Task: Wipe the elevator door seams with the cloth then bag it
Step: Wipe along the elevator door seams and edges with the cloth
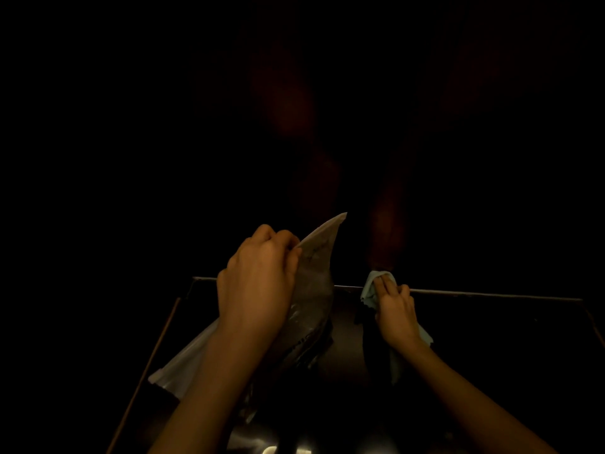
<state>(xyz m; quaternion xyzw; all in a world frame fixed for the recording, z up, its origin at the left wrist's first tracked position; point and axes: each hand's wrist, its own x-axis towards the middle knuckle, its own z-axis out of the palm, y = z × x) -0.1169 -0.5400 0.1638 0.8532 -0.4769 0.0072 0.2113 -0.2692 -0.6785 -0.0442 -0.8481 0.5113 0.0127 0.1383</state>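
Both forearms reach up from the bottom edge of the dim head view, and almost everything beyond them is lost in darkness. On the left, the left hand [258, 283] has its fingers curled around the upper part of a crinkled plastic bag [314, 286], gripping it so that one pale corner sticks upward while the rest hangs down past the wrist toward the camera. On the right, the right hand [394, 309] holds a pale cloth [370, 290], fingers laid over it and pressing its bunched front end against a thin bright metal edge [491, 294] that runs across the scene; a tail of the cloth trails out under the wrist. That edge looks like the sill or seam at the foot of the elevator door, though the light is too poor to say for certain. By my reading the wiping step is in hand and the bagging is not yet begun, since cloth and bag sit apart, each in its own hand. Next, the cloth likely needs drawing along the rest of the seam, and afterwards the bag's mouth, which I cannot make out, must be opened to take it.
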